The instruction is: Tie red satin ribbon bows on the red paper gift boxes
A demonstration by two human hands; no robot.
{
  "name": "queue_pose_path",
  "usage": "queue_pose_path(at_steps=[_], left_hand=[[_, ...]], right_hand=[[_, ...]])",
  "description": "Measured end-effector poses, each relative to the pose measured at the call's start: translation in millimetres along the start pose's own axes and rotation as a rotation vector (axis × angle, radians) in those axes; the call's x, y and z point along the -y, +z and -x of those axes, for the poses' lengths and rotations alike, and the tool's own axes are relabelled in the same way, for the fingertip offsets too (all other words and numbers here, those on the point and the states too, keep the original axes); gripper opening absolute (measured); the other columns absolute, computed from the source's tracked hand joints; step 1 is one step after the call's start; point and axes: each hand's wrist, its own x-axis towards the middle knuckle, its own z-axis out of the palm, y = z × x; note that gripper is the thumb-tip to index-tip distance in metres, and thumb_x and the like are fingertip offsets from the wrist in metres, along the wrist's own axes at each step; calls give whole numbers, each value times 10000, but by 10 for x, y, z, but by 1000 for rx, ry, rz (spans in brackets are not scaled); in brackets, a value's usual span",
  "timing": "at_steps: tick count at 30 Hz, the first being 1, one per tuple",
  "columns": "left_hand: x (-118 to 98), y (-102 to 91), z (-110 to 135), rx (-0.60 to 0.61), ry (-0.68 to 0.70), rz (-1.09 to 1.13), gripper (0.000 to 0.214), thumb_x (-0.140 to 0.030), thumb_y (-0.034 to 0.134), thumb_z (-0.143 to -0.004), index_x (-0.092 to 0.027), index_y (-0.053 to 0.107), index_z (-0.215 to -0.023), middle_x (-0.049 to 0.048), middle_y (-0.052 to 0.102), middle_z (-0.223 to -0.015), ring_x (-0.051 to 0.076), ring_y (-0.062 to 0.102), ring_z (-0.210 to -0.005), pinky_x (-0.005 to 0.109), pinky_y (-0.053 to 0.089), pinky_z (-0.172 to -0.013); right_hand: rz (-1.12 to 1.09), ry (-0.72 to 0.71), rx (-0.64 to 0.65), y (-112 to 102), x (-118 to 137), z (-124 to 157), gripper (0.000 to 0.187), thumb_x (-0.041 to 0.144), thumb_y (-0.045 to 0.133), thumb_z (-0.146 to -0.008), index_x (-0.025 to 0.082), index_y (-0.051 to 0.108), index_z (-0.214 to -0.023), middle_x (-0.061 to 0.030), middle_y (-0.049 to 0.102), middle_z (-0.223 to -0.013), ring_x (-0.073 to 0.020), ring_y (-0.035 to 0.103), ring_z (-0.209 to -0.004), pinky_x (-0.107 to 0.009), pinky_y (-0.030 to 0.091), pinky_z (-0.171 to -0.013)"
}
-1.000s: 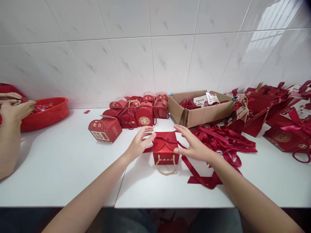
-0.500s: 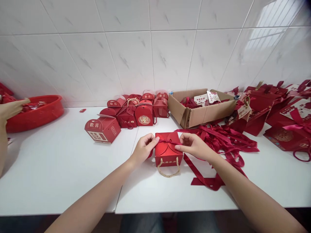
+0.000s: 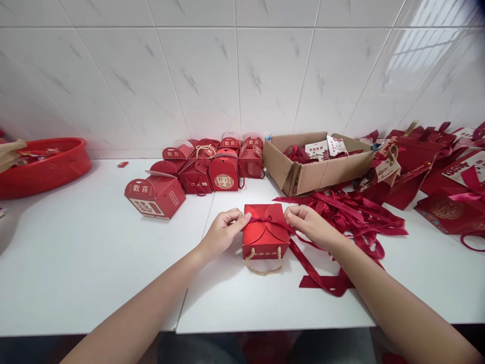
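A small red gift box [image 3: 262,248] with curved interlocking top flaps sits in front of me, its twisted rope handle [image 3: 264,273] hanging down the near side. Across its top runs a dark red ribbon [image 3: 271,221], knotted near the middle. At the box's left edge, my left hand [image 3: 227,230] pinches the ribbon between thumb and fingers. My right hand [image 3: 308,223] is closed on the ribbon just beyond the right edge. A loose heap of red ribbons [image 3: 352,217] lies to the right, partly behind my right forearm.
Several red boxes [image 3: 227,172] stand against the tiled wall, with a printed one [image 3: 155,196] nearer on the left. Behind the ribbons is an open cardboard box [image 3: 326,172] holding tags. Red gift bags [image 3: 405,167] crowd the right; a red basin [image 3: 71,162] stands far left.
My right hand has moved slightly up and right off the box's top, drawing the ribbon with it. My left hand stays at the left edge. The view has shifted a little.
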Motion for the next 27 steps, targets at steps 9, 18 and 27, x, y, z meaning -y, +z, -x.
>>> queue_pose_path(at_steps=[9, 18, 27], left_hand=[[-14, -80, -9, -7, 66, -74, 422, -392, 548, -804, -178, 321, -519, -24, 344, -597, 108, 339, -573, 262, 325, -570], [9, -225, -67, 98, 104, -131, 420, -360, 565, -797, -172, 307, -524, -11, 424, -641, 100, 353, -590, 265, 294, -568], [17, -153, -41, 41, 125, -117, 410, -339, 577, -785, -182, 281, -549, -23, 383, -615, 105, 343, -598, 261, 302, -588]], right_hand=[[185, 21, 25, -43, 118, 46, 565, 578, 567, -775, 183, 267, -505, 62, 213, -504, -59, 203, -463, -247, 162, -464], [135, 31, 116, -160, 171, 86, 466, 498, 647, -744, 174, 385, -536, 70, 303, -498, -50, 241, -453, -226, 195, -447], [59, 45, 232, -348, 217, 160, 350, 429, 583, -824, 162, 571, -598, 7, 558, -553, -89, 479, -528, -237, 378, -555]])
